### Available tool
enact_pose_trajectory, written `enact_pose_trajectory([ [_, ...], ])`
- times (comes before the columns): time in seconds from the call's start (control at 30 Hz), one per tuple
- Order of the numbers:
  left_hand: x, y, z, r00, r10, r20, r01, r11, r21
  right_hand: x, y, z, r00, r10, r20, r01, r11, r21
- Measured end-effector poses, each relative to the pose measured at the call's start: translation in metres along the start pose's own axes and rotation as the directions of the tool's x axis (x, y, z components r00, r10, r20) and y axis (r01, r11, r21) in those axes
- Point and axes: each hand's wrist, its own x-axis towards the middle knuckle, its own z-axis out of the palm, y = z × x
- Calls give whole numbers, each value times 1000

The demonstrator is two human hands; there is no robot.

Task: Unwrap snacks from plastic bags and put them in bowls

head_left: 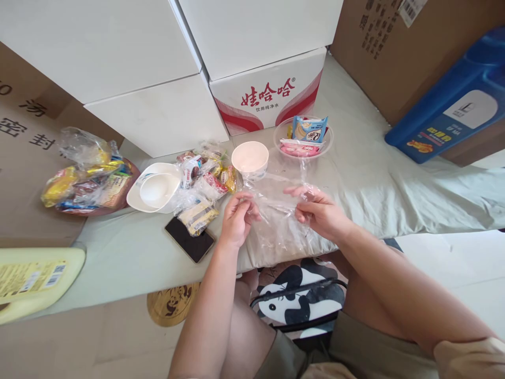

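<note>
My left hand [237, 217] and my right hand [317, 209] both pinch a clear plastic bag [276, 210], which is stretched between them over the pale green cloth [366, 179]. The fingers of each hand are closed on the film. A small cream bowl [250, 158] stands just beyond the bag. Behind it sits a clear bowl [303, 138] with packaged snacks in it. A pile of wrapped snacks [205, 181] lies left of my left hand, and a dark phone [190, 240] lies flat near my left wrist.
A white dish with a bowl [155, 189] sits at the left, then a bagged heap of snacks on a plate [89, 176]. White boxes and a red-printed carton [270, 95] line the back. A blue container [453, 100] leans at right; a yellow bottle [31, 279] lies at left.
</note>
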Motion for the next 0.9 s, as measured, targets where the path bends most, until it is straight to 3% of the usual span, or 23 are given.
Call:
enact_pose_trajectory([
  [0.07,1,2,0,1000,-1,-6,1,999,-51,1,1,-2,1000,2,-19,-1,1000,9],
  [0.23,4,3,-1,999,-9,-33,7,998,-63,6,11,-9,975,-88,-206,73,994,-78],
  [0.53,10,-7,-8,998,-46,-42,49,996,75,7,9,-9,976,-209,-64,175,921,-347],
  [0.73,8,-9,-11,1000,19,-1,-18,978,208,6,12,-8,995,-89,-55,67,948,-312],
  [0.9,4,-3,-10,991,-67,112,40,972,229,10,14,-13,948,-308,-78,233,842,-487],
])
